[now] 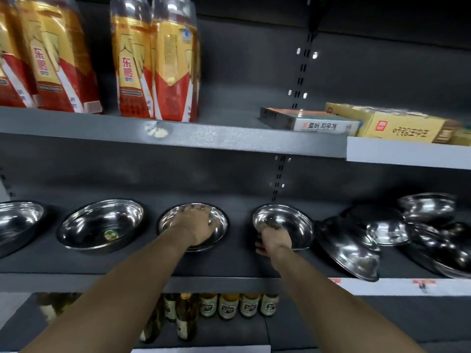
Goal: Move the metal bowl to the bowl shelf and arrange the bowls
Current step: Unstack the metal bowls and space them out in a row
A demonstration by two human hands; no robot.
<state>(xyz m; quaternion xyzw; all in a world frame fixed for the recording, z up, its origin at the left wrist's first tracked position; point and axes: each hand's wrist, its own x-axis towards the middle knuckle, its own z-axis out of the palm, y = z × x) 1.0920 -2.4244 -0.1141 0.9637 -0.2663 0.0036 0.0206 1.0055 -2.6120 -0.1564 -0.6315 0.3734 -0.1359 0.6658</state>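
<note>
Head view, dark grey bowl shelf (229, 270). Row of shiny round metal bowls, left to right: one cut by the frame edge (17, 225), one with a small sticker inside (102, 225), third bowl (219, 222), fourth bowl (293, 225).

Left hand (196, 222) lies inside the third bowl, fingers spread and fairly straight against its inner surface.

Right hand (272, 240) grips the near rim of the fourth bowl, thumb inside, fingers curled under the edge; bowl tilted toward the camera.

Right of these, a loose pile of metal bowls (397, 233), some overlapping and tipped.

Upper shelf: tall red-and-gold drink bottles (158, 59), flat boxes (356, 122).
</note>
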